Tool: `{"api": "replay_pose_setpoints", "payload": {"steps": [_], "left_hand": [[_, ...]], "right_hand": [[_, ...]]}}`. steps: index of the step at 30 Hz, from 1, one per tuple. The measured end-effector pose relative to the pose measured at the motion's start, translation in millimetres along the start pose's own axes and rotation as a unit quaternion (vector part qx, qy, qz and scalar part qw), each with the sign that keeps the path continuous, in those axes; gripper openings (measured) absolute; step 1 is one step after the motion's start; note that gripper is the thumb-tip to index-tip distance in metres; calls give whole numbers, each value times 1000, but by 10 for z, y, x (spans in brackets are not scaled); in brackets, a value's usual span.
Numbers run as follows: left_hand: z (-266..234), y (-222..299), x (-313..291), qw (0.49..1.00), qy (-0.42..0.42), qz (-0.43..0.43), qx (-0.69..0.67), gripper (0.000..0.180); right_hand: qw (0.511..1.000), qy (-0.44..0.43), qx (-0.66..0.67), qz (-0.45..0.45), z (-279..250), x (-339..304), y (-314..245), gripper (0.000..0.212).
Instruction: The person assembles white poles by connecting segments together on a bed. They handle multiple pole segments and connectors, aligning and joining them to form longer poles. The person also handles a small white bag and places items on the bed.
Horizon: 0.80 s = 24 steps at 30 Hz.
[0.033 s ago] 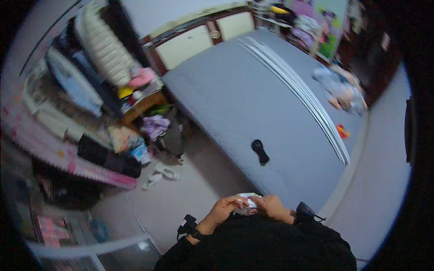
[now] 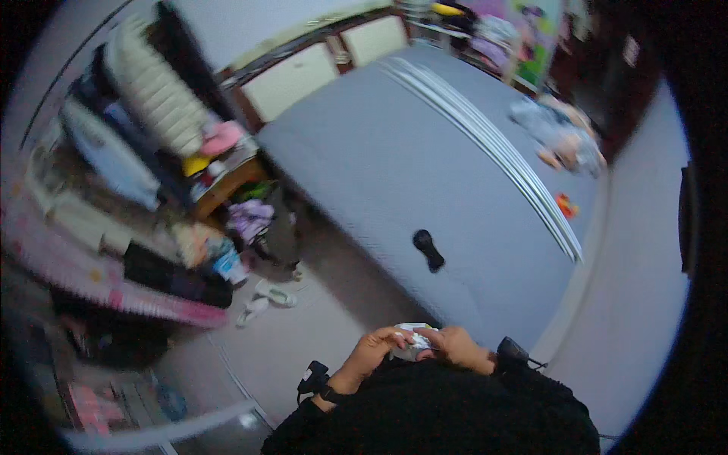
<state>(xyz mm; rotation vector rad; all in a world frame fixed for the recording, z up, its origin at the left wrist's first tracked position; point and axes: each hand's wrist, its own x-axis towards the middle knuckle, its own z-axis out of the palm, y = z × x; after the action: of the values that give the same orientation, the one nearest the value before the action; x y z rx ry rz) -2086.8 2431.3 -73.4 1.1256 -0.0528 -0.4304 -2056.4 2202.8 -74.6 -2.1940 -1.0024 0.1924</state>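
Note:
My left hand and my right hand meet close to my chest at the bottom centre. Together they hold a small white object, with fingers curled around it from both sides; blur hides what it is. A dark band sits on my left wrist. Just beyond the hands is the near corner of a large bed with a grey cover. A small black object lies on that cover, apart from my hands.
Hanging clothes and piled items crowd the left side, around a wooden bedside table. A pair of pale slippers lies on the floor. A light bundle and a small orange thing lie on the bed's far side.

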Motion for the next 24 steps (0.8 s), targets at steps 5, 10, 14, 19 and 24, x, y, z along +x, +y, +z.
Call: {"api": "replay_pose_setpoints", "payload": {"steps": [5, 10, 14, 19, 24], "left_hand": [[172, -307, 519, 994, -24, -80, -75, 21], [421, -625, 854, 979, -101, -173, -39, 23], [866, -837, 1311, 968, -129, -210, -53, 31], [1938, -1268, 1213, 926, -262, -256, 93, 26], [3090, -1926, 825, 828, -387, -392, 107, 23]], "right_hand": [[973, 40, 12, 227, 64, -691, 45, 28], [962, 148, -3, 229, 295, -1189, -69, 16], [933, 243, 21, 265, 202, -1685, 63, 14], [860, 303, 73, 403, 129, -2745, 129, 20], [761, 433, 127, 466, 298, -3631, 123, 38]]}}
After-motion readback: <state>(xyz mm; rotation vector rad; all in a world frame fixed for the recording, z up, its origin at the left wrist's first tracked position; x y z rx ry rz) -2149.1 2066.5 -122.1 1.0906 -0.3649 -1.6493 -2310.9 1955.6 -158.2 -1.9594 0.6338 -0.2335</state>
